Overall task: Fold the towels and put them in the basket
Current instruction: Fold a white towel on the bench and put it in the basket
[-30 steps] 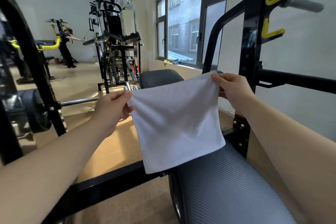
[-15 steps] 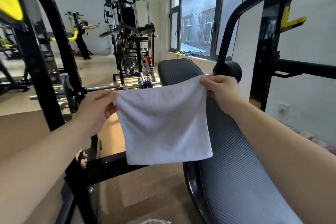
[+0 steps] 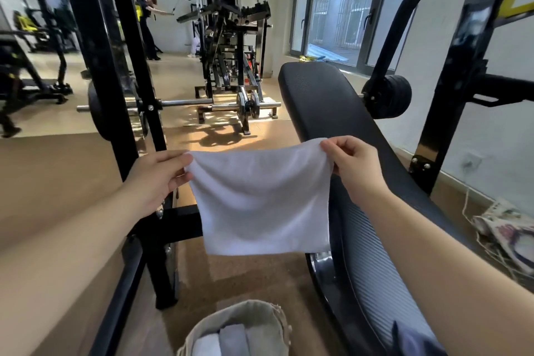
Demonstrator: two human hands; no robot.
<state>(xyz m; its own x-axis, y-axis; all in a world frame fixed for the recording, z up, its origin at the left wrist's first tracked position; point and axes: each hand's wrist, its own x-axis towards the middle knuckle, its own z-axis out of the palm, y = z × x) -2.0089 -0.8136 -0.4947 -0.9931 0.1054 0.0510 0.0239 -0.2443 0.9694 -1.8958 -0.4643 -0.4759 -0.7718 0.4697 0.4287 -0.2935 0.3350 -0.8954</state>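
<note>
A white towel (image 3: pixel 260 199) hangs in the air in front of me, folded to a rough square. My left hand (image 3: pixel 157 179) pinches its upper left corner and my right hand (image 3: pixel 351 166) pinches its upper right corner. Its top edge sags a little between them. Below, on the floor at the bottom of the view, stands a beige fabric basket (image 3: pixel 271 318) with folded towels (image 3: pixel 228 339) in white and grey inside. The hanging towel is above and beyond the basket, left of the bench pad.
A black padded weight bench (image 3: pixel 332 113) runs along my right side. A black rack upright (image 3: pixel 121 95) and its floor frame stand at the left, with a barbell (image 3: pixel 185 102) behind. A dark blue cloth (image 3: pixel 410 341) lies on the bench near me. Papers (image 3: pixel 508 228) lie by the right wall. A person exercises far back.
The view has tilted down, bringing the basket into sight. Both hands have lowered the towel and drawn slightly closer, so its top edge now sags.
</note>
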